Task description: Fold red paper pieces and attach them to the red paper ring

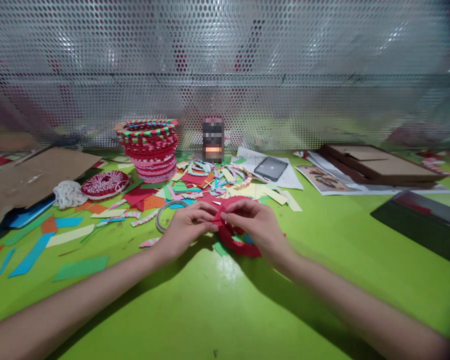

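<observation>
Between my hands is a red folded-paper chain (240, 246), its zigzag length curving in a loop just above the green table. My left hand (183, 225) is closed, thumb and fingers pinching the chain's left end. From the other side my right hand (261, 227) pinches the same red paper, its thumb and fingertips close to the left ones. The exact fold under the fingertips is hidden. A roll of tape (159, 220) lies just behind my left hand, and a heap of coloured paper strips (198, 182) spreads beyond both hands.
At the back left stands a basket of stacked woven paper rings (152, 155), beside a red-and-white round piece (105, 184) and white yarn (68, 194). Brown paper (41, 175) lies far left. A tablet-like grey device (271, 168), brown boards (382, 165) and a dark box (423, 220) occupy the right.
</observation>
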A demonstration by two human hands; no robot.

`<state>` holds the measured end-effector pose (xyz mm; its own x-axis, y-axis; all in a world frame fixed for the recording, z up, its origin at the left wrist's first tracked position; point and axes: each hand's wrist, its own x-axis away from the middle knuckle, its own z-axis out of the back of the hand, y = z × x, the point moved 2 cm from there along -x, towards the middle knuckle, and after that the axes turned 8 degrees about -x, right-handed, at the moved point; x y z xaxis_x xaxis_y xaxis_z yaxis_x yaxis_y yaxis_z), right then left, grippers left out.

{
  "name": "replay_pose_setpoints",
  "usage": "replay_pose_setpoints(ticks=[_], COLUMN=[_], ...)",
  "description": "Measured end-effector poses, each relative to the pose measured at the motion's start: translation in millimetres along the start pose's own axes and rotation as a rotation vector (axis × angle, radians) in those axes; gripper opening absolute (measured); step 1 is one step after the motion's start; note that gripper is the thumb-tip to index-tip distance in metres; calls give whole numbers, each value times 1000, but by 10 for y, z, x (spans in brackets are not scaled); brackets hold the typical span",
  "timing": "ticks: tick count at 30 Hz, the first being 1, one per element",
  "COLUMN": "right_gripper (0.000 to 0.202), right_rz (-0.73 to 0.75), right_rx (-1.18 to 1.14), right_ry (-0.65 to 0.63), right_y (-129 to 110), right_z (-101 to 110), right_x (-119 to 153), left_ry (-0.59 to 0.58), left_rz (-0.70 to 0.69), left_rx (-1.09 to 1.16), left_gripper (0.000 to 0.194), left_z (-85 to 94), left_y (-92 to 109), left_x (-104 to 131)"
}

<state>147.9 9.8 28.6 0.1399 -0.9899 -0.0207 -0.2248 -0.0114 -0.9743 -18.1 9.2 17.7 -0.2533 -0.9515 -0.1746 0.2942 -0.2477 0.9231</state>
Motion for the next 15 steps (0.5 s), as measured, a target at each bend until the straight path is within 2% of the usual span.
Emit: replay_pose_setpoints(ticks=[4,8,12,15], right_gripper=[7,4,4,6], right_rz=[127,177,125,29], right_rx=[23,73,54,25], right_ry=[-50,-82,-76,-29], right_y=[-21,-17,-36,-51], right_z=[-23,-42,-48,-23], right_x=[13,32,47,40], left_ry=[-12,-28,-33,23], left_rz=[12,20,-34,-114], left_rx=[17,45,-6,-103], left_gripper=[4,7,10,7], left_z=[-2,9,21,27], left_y=[-26,-51,-39,-7], left_x=[18,22,5,11])
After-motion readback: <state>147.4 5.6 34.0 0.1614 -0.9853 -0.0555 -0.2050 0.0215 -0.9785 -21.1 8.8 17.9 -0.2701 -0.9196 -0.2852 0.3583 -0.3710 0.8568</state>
